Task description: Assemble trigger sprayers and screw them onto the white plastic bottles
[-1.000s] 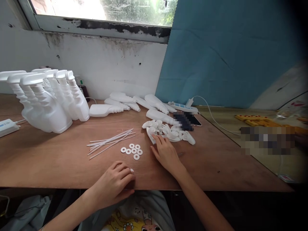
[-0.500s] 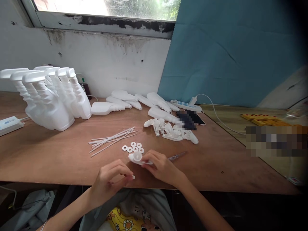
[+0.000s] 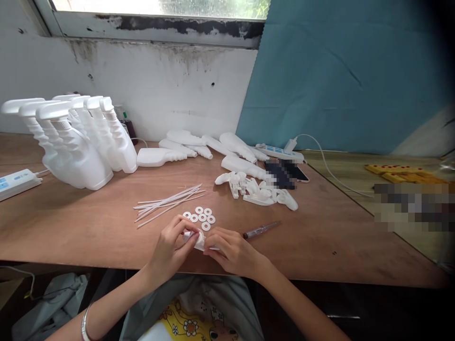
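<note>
My right hand (image 3: 231, 248) grips a white trigger spray head (image 3: 199, 242) low over the near part of the table, its round collar turned upward. At that collar, my left hand (image 3: 176, 239) has thumb and fingers pinched together on a small white piece, mostly hidden by the fingertips. Whether the piece sits inside the collar I cannot tell. Just beyond the hands lie several flat white ring washers (image 3: 202, 217). A clear-handled screwdriver-like tool (image 3: 262, 229) rests right of my right hand.
Thin white tubes (image 3: 167, 203) lie left of the washers. More spray heads (image 3: 256, 192) are heaped beyond the right hand. White bottles (image 3: 159, 157) lie along the wall; assembled spray bottles (image 3: 78, 151) stand at left. Phones (image 3: 296, 171) and a power strip (image 3: 279, 153) are at back right.
My left hand has moved up and right, bringing the small white piece to the spray head's collar. My right hand has drawn the spray head slightly closer, uncovering another washer.
</note>
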